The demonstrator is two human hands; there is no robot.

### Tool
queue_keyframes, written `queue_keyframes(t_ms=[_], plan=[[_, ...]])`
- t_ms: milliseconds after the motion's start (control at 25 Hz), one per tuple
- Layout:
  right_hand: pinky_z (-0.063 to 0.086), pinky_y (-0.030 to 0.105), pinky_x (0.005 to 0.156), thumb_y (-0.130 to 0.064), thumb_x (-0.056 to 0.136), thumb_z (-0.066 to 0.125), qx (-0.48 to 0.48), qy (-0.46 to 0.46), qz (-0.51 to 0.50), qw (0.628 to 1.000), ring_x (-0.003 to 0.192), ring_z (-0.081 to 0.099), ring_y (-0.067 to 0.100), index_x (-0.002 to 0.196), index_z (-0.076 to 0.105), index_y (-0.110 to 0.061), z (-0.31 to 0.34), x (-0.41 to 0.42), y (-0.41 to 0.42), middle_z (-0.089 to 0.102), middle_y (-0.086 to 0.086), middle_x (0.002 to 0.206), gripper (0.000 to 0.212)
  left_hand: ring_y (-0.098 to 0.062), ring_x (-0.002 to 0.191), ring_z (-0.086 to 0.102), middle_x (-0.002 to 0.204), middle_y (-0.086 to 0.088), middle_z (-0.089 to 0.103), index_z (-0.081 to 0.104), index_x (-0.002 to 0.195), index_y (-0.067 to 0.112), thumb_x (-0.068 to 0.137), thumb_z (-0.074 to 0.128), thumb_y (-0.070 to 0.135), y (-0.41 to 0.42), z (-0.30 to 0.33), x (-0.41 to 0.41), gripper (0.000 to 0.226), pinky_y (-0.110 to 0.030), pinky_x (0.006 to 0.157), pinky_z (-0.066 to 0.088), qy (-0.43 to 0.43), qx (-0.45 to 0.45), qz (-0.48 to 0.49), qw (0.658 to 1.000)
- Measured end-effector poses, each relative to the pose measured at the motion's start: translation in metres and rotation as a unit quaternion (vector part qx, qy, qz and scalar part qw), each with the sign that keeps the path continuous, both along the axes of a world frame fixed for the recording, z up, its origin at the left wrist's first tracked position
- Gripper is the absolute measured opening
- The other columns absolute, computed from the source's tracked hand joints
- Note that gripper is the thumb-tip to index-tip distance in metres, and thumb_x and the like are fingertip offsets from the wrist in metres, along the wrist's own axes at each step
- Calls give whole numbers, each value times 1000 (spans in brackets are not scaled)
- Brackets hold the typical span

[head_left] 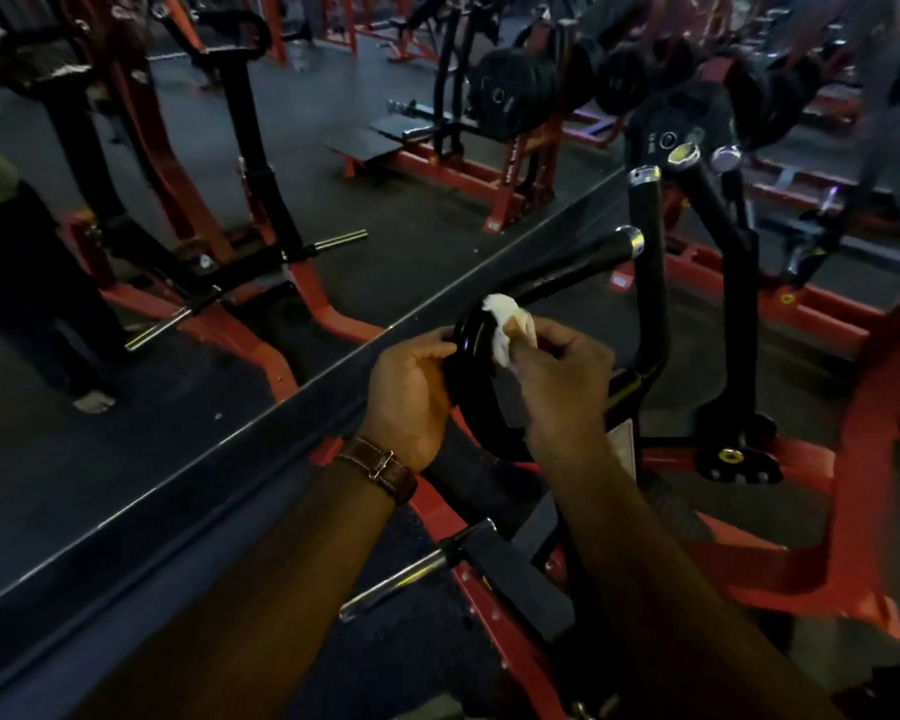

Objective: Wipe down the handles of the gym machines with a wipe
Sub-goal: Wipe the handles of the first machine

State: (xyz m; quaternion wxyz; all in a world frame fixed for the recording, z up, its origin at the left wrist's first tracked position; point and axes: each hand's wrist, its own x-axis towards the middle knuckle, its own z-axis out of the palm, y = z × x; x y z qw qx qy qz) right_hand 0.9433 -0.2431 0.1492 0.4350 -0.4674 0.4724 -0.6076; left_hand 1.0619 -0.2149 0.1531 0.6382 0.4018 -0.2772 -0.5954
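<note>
A black curved handle bar of a red-framed gym machine rises in front of me, ending in a chrome cap. My right hand pinches a crumpled white wipe against the black bend of the bar. My left hand, with a brown watch strap at the wrist, grips the same black part from the left side. Two more upright black handles with chrome caps stand behind.
A wall mirror runs diagonally along my left, its lower edge beside my left arm. A chrome peg juts out below my arms. Red machine frames and stacked black weight plates crowd the right and back.
</note>
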Motion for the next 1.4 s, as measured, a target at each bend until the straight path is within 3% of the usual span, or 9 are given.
queue_keyframes(t_ms=[120,200,320,400,520,680,1000,1200,1400], plan=[[43,10,74,-10,88,75,-305,238,-68,920,76,59,4,91,76,-1,-17,-4,2,69,6,80,10,-10,58,64,62,0,68,73,55,15,91,40,-2,4,8,-17,52,-24,62,52,-2,-8,55,998],[47,22,80,-9,89,73,-415,304,-49,856,87,61,16,104,75,-1,-15,-9,-6,69,9,89,17,-8,51,57,55,3,61,66,51,17,90,44,-1,6,11,-26,48,-25,56,46,-9,-10,99,995],[47,39,75,-20,90,65,-459,480,-66,744,92,61,30,102,76,-12,19,-13,-27,67,5,90,17,-17,64,60,74,-7,64,69,77,9,97,48,13,0,8,-35,29,-29,61,49,43,27,136,989],[44,38,77,-23,89,59,-370,589,-86,714,99,59,29,95,75,-16,48,-15,-37,66,5,93,19,-20,62,58,79,-11,64,68,92,6,101,49,22,-5,7,-39,27,-31,59,47,36,44,164,985],[42,35,79,-21,90,44,-274,609,-45,744,95,57,27,88,71,-13,69,-10,-34,61,9,98,28,-17,57,56,67,-5,63,69,83,9,103,46,25,-7,10,-47,34,-28,56,46,-9,70,202,977],[49,32,88,-21,94,60,-321,529,166,768,104,53,20,96,71,-8,51,3,-6,57,9,114,17,-9,57,51,57,6,58,60,74,17,102,45,25,-5,12,-50,33,-25,57,42,-34,99,226,968],[36,26,79,-22,97,56,-221,507,-15,833,101,56,23,104,70,-11,58,-15,-35,56,10,114,19,-16,47,43,54,-3,49,58,71,11,104,36,28,-6,16,-53,43,-32,54,35,-36,85,181,979],[44,31,79,-20,88,61,-392,501,146,758,93,56,21,103,73,-13,42,-15,-26,59,8,104,21,-13,48,49,56,0,55,60,74,12,103,39,23,-4,12,-53,37,-28,51,39,-27,75,200,977],[47,31,81,-13,87,67,-305,375,-57,874,95,59,25,114,73,-11,19,-59,-80,63,6,101,27,-17,46,45,55,-5,55,60,85,7,103,35,24,-7,11,-56,35,-30,50,37,-86,93,221,967]])
